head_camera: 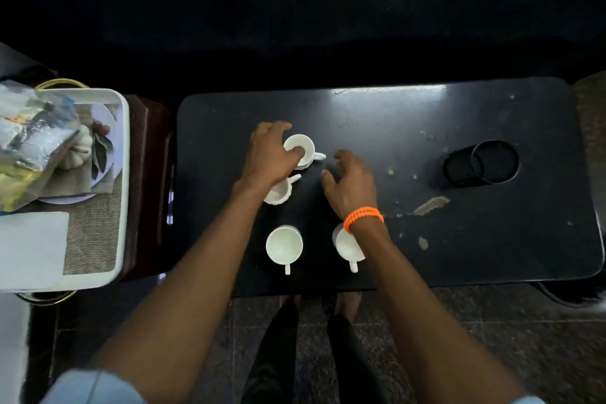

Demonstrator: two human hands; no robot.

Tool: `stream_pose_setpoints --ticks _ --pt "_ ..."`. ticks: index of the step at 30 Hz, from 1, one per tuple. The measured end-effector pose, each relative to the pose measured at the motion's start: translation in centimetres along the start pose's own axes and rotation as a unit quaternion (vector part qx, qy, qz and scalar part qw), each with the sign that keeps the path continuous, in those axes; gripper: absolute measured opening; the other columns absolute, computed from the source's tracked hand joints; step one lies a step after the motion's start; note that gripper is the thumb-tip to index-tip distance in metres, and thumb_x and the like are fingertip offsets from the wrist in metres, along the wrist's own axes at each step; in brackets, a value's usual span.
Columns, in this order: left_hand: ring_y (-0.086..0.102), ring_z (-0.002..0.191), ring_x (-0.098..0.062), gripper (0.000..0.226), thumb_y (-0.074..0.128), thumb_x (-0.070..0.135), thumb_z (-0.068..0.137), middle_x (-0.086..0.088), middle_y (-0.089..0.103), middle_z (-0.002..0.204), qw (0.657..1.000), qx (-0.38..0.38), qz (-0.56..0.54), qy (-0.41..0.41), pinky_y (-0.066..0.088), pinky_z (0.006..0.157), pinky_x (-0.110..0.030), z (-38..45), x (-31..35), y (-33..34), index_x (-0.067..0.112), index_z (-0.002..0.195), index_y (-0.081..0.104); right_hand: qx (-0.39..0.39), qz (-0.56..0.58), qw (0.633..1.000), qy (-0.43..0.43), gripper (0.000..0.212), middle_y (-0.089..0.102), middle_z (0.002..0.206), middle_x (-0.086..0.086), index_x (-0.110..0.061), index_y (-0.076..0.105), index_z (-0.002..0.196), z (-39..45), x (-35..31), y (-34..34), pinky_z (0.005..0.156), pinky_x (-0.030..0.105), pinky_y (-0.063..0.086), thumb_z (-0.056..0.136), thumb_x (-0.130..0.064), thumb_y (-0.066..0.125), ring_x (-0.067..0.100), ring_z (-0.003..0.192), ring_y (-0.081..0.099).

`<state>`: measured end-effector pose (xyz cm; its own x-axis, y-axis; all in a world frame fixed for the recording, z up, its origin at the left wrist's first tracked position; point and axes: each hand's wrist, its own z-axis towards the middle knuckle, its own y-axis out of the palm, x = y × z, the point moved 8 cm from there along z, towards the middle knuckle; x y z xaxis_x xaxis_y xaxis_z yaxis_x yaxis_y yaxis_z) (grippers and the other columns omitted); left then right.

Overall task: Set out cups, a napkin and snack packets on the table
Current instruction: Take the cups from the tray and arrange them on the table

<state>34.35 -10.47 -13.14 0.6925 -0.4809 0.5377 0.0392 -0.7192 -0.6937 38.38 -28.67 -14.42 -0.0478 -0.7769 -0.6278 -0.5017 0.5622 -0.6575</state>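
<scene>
With the left hand [270, 154] pinching the far cup [299, 150] mid-worktop [459, 256] and right fingers [341, 161] spread empty, either forearm could clip the two cups [284, 245] near the front edge.

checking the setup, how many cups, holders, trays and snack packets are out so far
white cups on the table: 4
black round holder on the table: 1
white tray beside the table: 1
snack packets, a blurred bunch on the tray: cannot count
total counted: 6
</scene>
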Motion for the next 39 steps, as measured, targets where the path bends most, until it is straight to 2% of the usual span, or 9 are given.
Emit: stream_pose_setpoints --ticks 4,7,12,17,20,28,30,34,39 --pt "0.065 0.113 -0.027 0.047 0.055 0.055 0.097 -0.007 0.073 0.118 0.995 -0.07 -0.061 -0.038 0.051 0.101 -0.042 2.0 1.4 0.9 0.014 0.112 0.074 -0.037 0.115 0.984 0.134 0.056 0.069 0.121 0.018 -0.011 0.051 0.127 2.5 0.5 2.0 0.096 0.048 0.056 0.081 -0.031 0.075 0.038 0.109 0.067" --pt "0.065 0.106 -0.032 0.059 0.041 0.058 0.102 -0.011 0.073 0.106 0.994 -0.047 -0.085 -0.055 0.051 0.094 -0.041 1.6 1.7 1.8 0.008 0.097 0.07 -0.004 0.223 0.958 0.181 0.033 0.071 0.11 0.013 -0.023 0.048 0.1 2.9 1.2 2.5 0.09 0.056 0.059 0.08 -0.031 0.073 0.04 0.101 0.071" --pt "0.06 0.123 -0.036 0.053 0.031 0.055 0.107 -0.011 0.069 0.13 0.986 -0.016 -0.155 -0.054 0.044 0.1 -0.037 0.0 2.1 4.5 0.018 0.122 0.066 0.014 0.218 0.971 0.094 0.036 0.076 0.108 0.0 -0.033 0.065 0.109 2.6 1.7 0.6 0.094 0.046 0.059 0.076 -0.03 0.079 0.023 0.101 0.072" --pt "0.06 0.119 -0.039 0.067 0.02 0.062 0.105 -0.017 0.073 0.118 0.985 -0.052 -0.15 -0.069 0.044 0.099 -0.045 -1.4 3.3 7.2 0.018 0.091 0.068 0.037 0.149 0.988 0.015 0.048 0.073 0.106 0.001 -0.029 0.066 0.109 2.0 2.8 -1.5 0.09 0.046 0.058 0.065 -0.026 0.085 0.028 0.103 0.068" --pt "0.06 0.121 -0.04 0.074 0.019 0.062 0.105 -0.019 0.072 0.123 0.98 -0.039 -0.171 -0.09 0.042 0.097 -0.044 -2.5 3.0 8.2 0.01 0.107 0.073 0.051 0.106 0.993 -0.022 0.054 0.067 0.104 -0.003 -0.019 0.066 0.115 1.7 3.3 -1.9 0.086 0.034 0.051 0.065 -0.03 0.085 0.025 0.104 0.064" --pt "0.066 0.104 -0.036 0.049 0.039 0.048 0.106 -0.015 0.075 0.104 0.983 0.007 -0.165 -0.082 0.048 0.092 -0.043 -4.2 2.2 7.5 0.012 0.084 0.064 0.065 0.066 0.995 -0.04 0.048 0.069 0.109 0.001 -0.018 0.067 0.111 0.9 4.0 -1.4 0.079 0.025 0.04 0.069 -0.03 0.086 0.023 0.102 0.062" --pt "0.066 0.106 -0.032 0.023 0.056 0.026 0.099 -0.011 0.072 0.109 0.992 0.057 -0.107 -0.031 0.049 0.091 -0.038 -4.5 1.9 5.3 0.01 0.1 0.073 0.038 0.064 0.996 -0.041 0.055 0.068 0.112 0.001 -0.018 0.066 0.114 1.0 4.3 -1.3 0.083 0.03 0.047 0.066 -0.031 0.089 0.024 0.107 0.06" --pt "0.054 0.12 -0.025 0.043 0.074 0.016 0.078 -0.004 0.059 0.126 0.989 0.129 0.006 0.07 0.047 0.102 -0.042 -5.6 0.6 0.8 0.021 0.121 0.072 0.022 0.059 0.998 -0.026 0.08 0.064 0.129 0.003 -0.018 0.06 0.128 0.9 5.5 -1.6 0.098 0.027 0.042 0.057 -0.03 0.096 0.024 0.123 0.055" --pt "0.032 0.145 -0.025 0.09 0.085 0.019 0.064 0.002 0.036 0.158 0.992 -0.08 0.096 0.026 0.034 0.115 -0.04 -5.6 -4.3 1.5 0.03 0.147 0.052 0.051 0.03 0.997 -0.04 0.09 0.056 0.138 0.003 -0.02 0.053 0.139 0.5 4.9 -1.5 0.104 0.024 0.036 0.061 -0.033 0.094 0.022 0.131 0.047"
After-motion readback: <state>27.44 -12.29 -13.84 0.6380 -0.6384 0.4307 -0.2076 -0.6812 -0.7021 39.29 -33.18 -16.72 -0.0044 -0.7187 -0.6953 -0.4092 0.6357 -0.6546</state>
